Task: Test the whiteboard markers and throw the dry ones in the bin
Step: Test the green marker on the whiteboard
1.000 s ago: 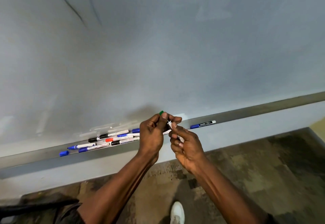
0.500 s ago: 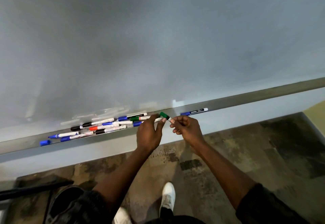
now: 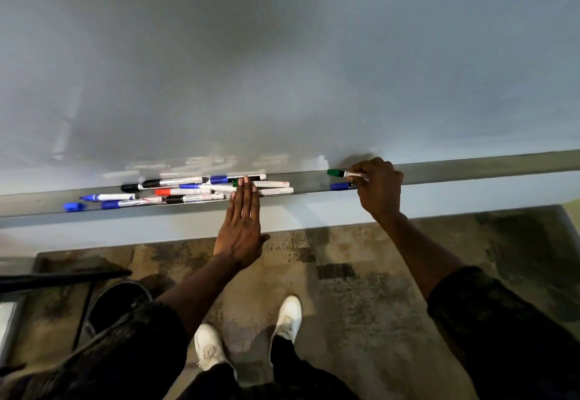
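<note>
My right hand [image 3: 378, 187] grips a capped green marker [image 3: 340, 173] and holds it low over the right part of the whiteboard's metal tray [image 3: 470, 168], just above a blue marker [image 3: 340, 186] lying there. My left hand [image 3: 241, 227] is stretched flat, fingers straight, its fingertips reaching over the right end of a pile of several markers [image 3: 188, 190] in the tray: blue, black, red and green caps. A loose blue cap [image 3: 72, 206] lies at the pile's left end. The black bin [image 3: 117, 300] stands on the floor at lower left.
The whiteboard [image 3: 282, 69] fills the upper view, wiped and greyish. A dark bar [image 3: 62, 275] crosses above the bin at left. My two white shoes [image 3: 251, 333] stand on patterned carpet below the tray.
The hands have parted: the green cap is back on the marker, my right hand has carried it right to the tray, and my left hand has let go and reached out flat toward the pile.
</note>
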